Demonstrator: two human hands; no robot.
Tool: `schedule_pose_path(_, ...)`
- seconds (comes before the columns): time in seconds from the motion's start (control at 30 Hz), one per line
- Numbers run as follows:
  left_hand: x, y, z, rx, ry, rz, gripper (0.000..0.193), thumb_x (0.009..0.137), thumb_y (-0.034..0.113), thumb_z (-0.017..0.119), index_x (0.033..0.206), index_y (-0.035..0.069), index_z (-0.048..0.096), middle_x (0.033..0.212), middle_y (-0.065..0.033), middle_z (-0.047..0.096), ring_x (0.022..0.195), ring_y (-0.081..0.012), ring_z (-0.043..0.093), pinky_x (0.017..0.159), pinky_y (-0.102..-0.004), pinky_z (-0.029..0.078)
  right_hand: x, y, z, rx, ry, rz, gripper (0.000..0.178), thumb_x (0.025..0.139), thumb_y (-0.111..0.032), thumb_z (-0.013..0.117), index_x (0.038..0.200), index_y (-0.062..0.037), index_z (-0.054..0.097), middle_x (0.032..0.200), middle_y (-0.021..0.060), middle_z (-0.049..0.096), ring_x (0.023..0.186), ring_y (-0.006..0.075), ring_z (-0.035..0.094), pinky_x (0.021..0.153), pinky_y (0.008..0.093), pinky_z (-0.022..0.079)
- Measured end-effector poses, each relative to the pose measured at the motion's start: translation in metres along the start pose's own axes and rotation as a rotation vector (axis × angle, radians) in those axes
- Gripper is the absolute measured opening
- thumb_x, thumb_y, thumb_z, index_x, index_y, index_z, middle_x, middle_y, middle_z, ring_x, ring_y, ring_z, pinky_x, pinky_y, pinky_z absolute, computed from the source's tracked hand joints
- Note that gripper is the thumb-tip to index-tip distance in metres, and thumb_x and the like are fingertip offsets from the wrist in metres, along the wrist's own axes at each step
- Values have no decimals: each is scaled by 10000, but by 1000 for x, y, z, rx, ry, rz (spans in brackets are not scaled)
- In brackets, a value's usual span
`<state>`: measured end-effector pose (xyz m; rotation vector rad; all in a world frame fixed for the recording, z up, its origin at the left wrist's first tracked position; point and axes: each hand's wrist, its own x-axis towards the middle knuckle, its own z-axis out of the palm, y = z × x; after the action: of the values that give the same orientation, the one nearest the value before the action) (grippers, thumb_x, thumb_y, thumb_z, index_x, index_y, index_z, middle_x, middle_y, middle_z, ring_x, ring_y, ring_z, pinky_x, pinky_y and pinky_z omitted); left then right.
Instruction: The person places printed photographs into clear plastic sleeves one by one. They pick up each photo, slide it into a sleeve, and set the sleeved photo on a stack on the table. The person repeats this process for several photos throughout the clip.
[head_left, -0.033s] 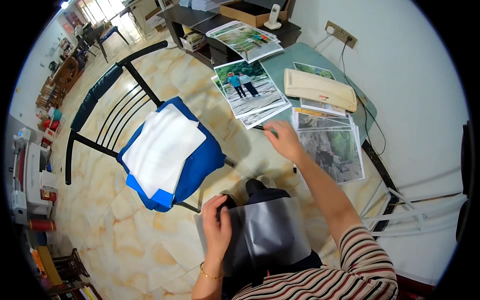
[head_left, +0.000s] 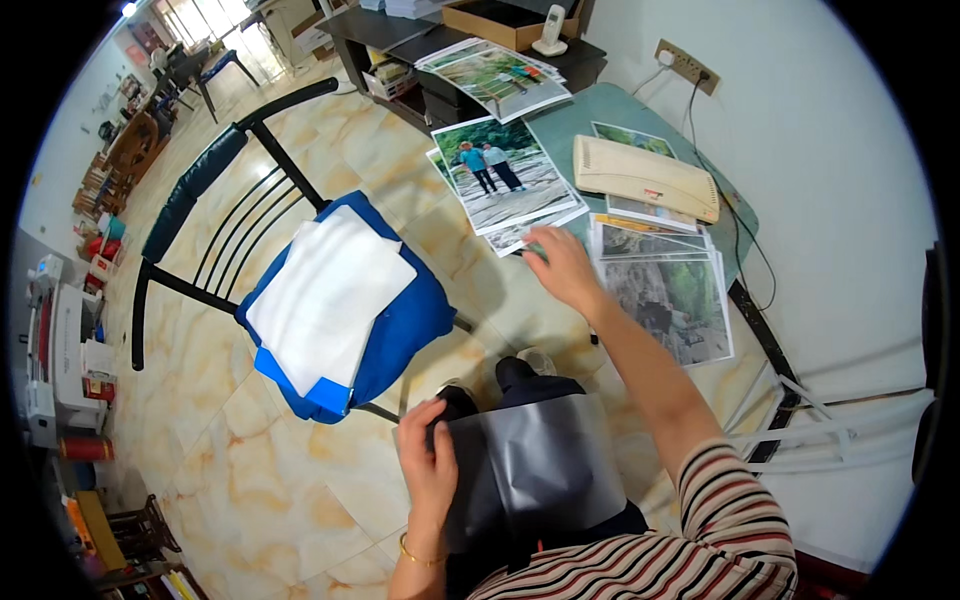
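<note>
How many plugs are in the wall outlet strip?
2 visible: a white plug near the left end of the wall outlet strip, and a black plug near its right end.

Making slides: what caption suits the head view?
Right hand near photo prints, left hand at a translucent sheet across the lap.

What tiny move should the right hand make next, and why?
Perhaps pinch the near edge of the photo pile. The right hand looks empty, with its fingertips by that edge, while the left hand rests at the translucent sheet across the lap.
</note>
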<state>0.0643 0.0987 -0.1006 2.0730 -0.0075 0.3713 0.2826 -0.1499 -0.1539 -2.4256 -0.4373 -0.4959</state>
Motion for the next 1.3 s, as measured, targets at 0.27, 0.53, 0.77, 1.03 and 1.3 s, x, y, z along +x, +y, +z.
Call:
schedule_pose_path(0.27, -39, -19, -34, 6, 132, -254, 190, 824, -54, 485, 961, 11, 599, 1008, -136, 603, 989, -267, 561, 883, -331, 421, 68, 10, 96, -413, -183, 12, 430, 722, -243, 686, 1119, -146, 553, 1252, 62, 498, 1099, 249, 482, 909, 442, 366)
schedule_pose_path(0.53, -21, -8, -33, -204, 104, -278, 173, 875, -12, 497, 1012, 5, 602, 1064, -125, 589, 975, -207, 559, 873, -303, 431, 92, 5, 65, -58, 236, 147, 183, 782, -236, 636, 833, -63, 668, 828, 93, 661, 766, 268, 608, 678, 391, 477)
schedule_pose_path(0.77, -6, 38, -26, -982, -54, -331, 590, 898, 161, 558, 1391, 32, 261, 1388, -159, 346, 1220, -283, 433, 978, -406, 398, -17, -131, -84, 63, 29, -576, 188, 707, -66, 675, 889, -115, 683, 948, 25, 668, 866, 189, 620, 766, 325, 474)
schedule_pose_path(1.03, -48, 75, 5, -1233, 134, -641, 208, 867, 29, 572, 1069, 56, 529, 1004, 4, 539, 887, -77, 509, 779, -233, 422, -183, -143, -148, 3, 83, -373, 378, 650, -161, 735, 1009, -94, 640, 1151, 121, 576, 1062, 236, 546, 895, 396, 430)
schedule_pose_path(1.3, -105, 96, 47, -972, -254, -448, 261, 865, 89, 616, 1101, 34, 520, 1041, -28, 552, 912, -95, 520, 835, -258, 430, -278, -181, -104, 1449, 134, 486, 653, 800, -221, 702, 1337, -46, 372, 1273, 79, 483, 1188, 228, 449, 992, 365, 364)
